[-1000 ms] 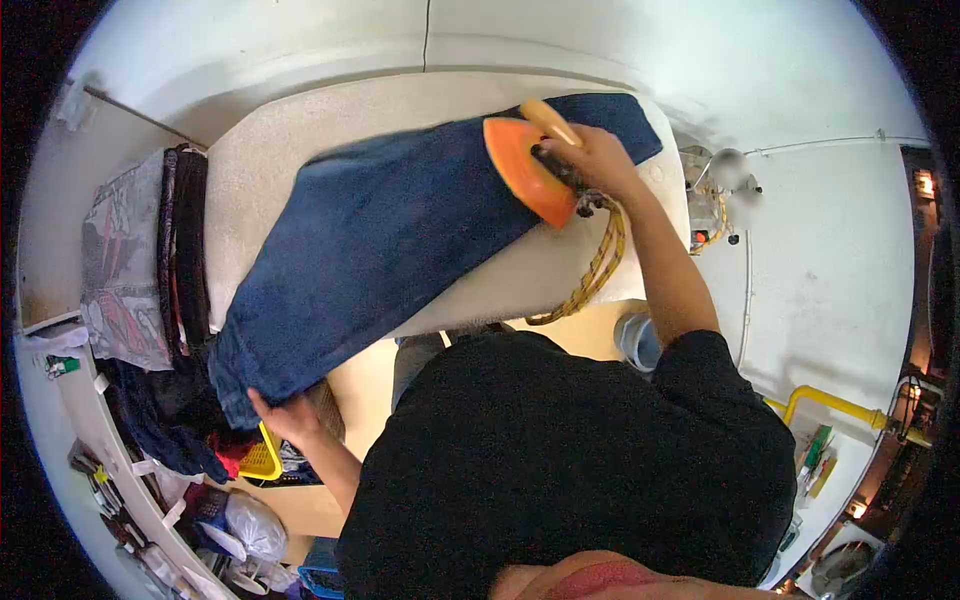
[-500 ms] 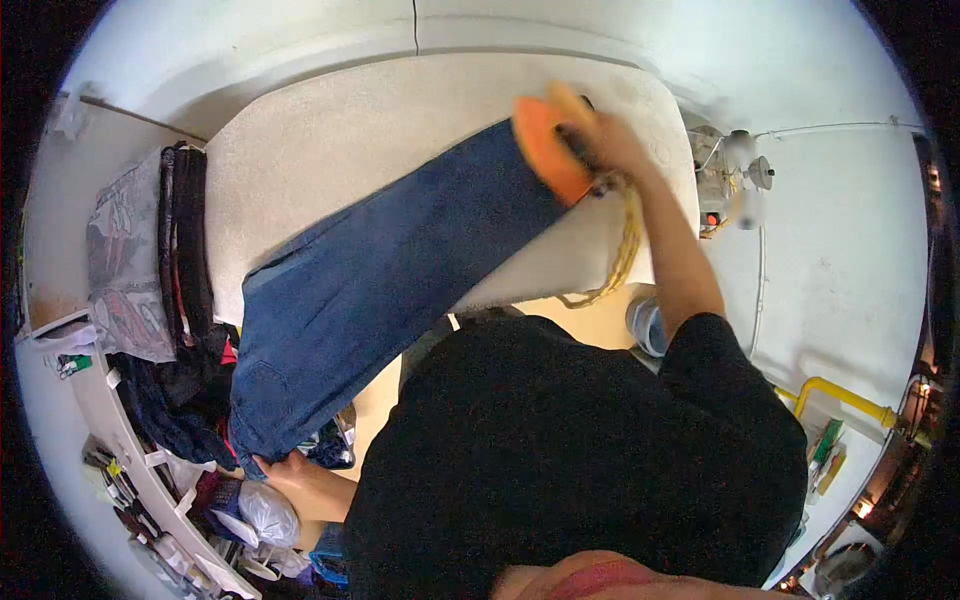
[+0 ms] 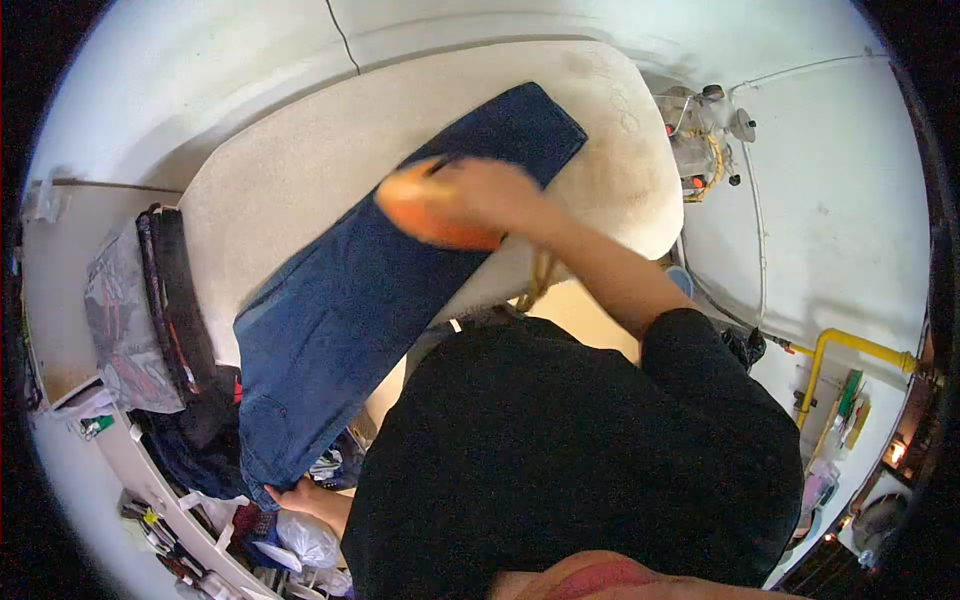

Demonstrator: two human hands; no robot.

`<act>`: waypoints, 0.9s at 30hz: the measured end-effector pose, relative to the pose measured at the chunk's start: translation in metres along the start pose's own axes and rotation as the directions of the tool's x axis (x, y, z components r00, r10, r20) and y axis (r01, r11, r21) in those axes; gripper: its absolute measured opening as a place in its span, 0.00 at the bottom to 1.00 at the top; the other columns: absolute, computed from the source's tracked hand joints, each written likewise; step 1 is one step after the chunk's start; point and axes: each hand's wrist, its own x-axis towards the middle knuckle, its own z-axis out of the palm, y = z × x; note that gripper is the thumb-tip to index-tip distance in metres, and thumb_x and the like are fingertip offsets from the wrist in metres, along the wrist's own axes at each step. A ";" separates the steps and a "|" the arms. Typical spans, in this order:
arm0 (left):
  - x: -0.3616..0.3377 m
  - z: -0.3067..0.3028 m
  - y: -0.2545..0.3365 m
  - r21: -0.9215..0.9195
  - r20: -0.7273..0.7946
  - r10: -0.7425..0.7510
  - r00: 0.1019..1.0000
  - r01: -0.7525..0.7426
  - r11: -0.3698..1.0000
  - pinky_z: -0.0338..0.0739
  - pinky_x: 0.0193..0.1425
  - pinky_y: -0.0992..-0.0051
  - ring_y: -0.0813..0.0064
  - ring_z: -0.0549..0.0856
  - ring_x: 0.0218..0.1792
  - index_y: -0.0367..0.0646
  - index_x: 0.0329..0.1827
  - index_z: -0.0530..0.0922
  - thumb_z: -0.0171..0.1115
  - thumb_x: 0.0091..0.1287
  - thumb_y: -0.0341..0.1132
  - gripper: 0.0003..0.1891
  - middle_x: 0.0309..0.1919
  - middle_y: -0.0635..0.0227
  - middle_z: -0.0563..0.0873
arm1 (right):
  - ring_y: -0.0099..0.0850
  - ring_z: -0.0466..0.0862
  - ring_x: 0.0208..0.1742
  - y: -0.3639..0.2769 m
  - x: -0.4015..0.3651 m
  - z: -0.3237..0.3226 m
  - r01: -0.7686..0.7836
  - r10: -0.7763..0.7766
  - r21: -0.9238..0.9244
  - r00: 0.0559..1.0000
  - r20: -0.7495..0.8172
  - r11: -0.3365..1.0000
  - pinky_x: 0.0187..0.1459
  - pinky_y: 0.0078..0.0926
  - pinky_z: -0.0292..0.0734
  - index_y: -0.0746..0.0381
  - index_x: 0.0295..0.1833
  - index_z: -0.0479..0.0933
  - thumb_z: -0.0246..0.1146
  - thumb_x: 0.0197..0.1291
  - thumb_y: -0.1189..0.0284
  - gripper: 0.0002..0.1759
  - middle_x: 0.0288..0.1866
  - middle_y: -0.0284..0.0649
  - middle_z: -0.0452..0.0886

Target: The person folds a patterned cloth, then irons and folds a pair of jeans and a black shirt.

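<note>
Dark blue jeans (image 3: 345, 310) lie folded lengthwise and slanting across the padded ironing board (image 3: 290, 190), their wide end hanging over its near left edge. My right hand (image 3: 495, 195) is wrapped round the handle of an orange iron (image 3: 420, 222), blurred by motion, which rests over the middle of the jeans leg. A yellowish hose (image 3: 540, 275) trails from the iron's rear toward me. Down at the lower left, my left hand (image 3: 300, 496) grips the hanging end of the jeans; some of its fingers are hidden by the cloth.
Folded dark garments (image 3: 175, 300) and a grey printed one (image 3: 125, 320) hang over the board's left end. Below them are piled clothes and a filled plastic bag (image 3: 308, 540). A metal apparatus (image 3: 700, 140) stands beyond the right end, near a yellow pipe (image 3: 860, 348).
My right hand has swept the iron left along the jeans, from the hem end to mid-leg, uncovering the hem. My left hand keeps its grip. The view has shifted slightly.
</note>
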 end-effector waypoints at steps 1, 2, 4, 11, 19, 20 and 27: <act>-0.006 0.007 0.000 0.003 0.002 -0.002 1.000 0.002 1.000 0.63 0.74 0.48 0.48 0.75 0.64 0.36 0.63 0.76 0.67 0.56 0.42 0.31 0.66 0.52 0.75 | 0.44 0.86 0.48 0.020 0.003 -0.027 -0.253 0.256 -0.044 0.962 0.093 0.967 0.50 0.44 0.81 0.54 0.51 0.83 0.58 0.60 0.43 0.28 0.49 0.45 0.86; -0.015 0.016 0.002 -0.013 -0.020 -0.022 1.000 0.022 1.000 0.63 0.74 0.49 0.48 0.75 0.64 0.35 0.63 0.75 0.67 0.57 0.42 0.31 0.67 0.52 0.75 | 0.46 0.87 0.46 0.061 0.004 -0.028 -0.272 0.270 0.000 0.956 -0.118 0.962 0.49 0.45 0.81 0.56 0.50 0.83 0.57 0.61 0.41 0.30 0.46 0.47 0.86; -0.013 0.015 0.002 -0.025 -0.033 -0.037 0.999 0.036 0.999 0.63 0.74 0.49 0.49 0.75 0.64 0.35 0.63 0.75 0.67 0.57 0.42 0.31 0.67 0.52 0.75 | 0.49 0.86 0.45 0.146 0.010 -0.043 -0.294 0.318 0.131 0.918 -0.236 0.947 0.48 0.46 0.79 0.60 0.50 0.82 0.57 0.61 0.41 0.32 0.42 0.52 0.86; -0.027 0.026 0.006 0.309 0.185 0.338 0.923 -0.381 0.871 0.72 0.67 0.55 0.47 0.82 0.55 0.19 0.60 0.72 0.80 0.36 0.44 0.48 0.55 0.36 0.81 | 0.52 0.85 0.46 0.272 -0.057 -0.091 -0.533 0.535 0.117 0.759 -0.372 0.838 0.48 0.47 0.77 0.62 0.53 0.81 0.59 0.60 0.39 0.36 0.42 0.55 0.85; -0.041 0.041 0.028 0.414 0.188 0.395 0.899 -0.438 0.798 0.62 0.72 0.49 0.47 0.75 0.63 0.33 0.58 0.77 0.68 0.55 0.43 0.30 0.65 0.51 0.76 | 0.52 0.80 0.50 0.256 -0.086 -0.066 -0.558 0.073 -0.204 0.434 -0.898 0.804 0.50 0.49 0.76 0.57 0.56 0.79 0.67 0.56 0.47 0.30 0.48 0.52 0.81; -0.047 0.047 0.033 0.367 0.183 0.374 0.909 -0.417 0.832 0.62 0.73 0.49 0.47 0.75 0.63 0.33 0.58 0.77 0.68 0.55 0.43 0.30 0.65 0.51 0.76 | 0.52 0.79 0.51 0.253 -0.070 -0.051 -0.571 0.129 -0.220 0.507 -0.852 0.791 0.51 0.49 0.75 0.58 0.56 0.79 0.68 0.55 0.48 0.30 0.49 0.51 0.80; -0.078 0.112 0.076 0.231 0.158 0.156 0.975 -0.190 0.954 0.61 0.74 0.51 0.48 0.72 0.66 0.31 0.67 0.71 0.59 0.65 0.49 0.34 0.69 0.53 0.73 | 0.49 0.79 0.51 0.240 -0.004 0.028 -0.463 0.438 0.069 0.766 -0.470 0.884 0.55 0.47 0.74 0.68 0.52 0.78 0.70 0.54 0.52 0.31 0.48 0.50 0.80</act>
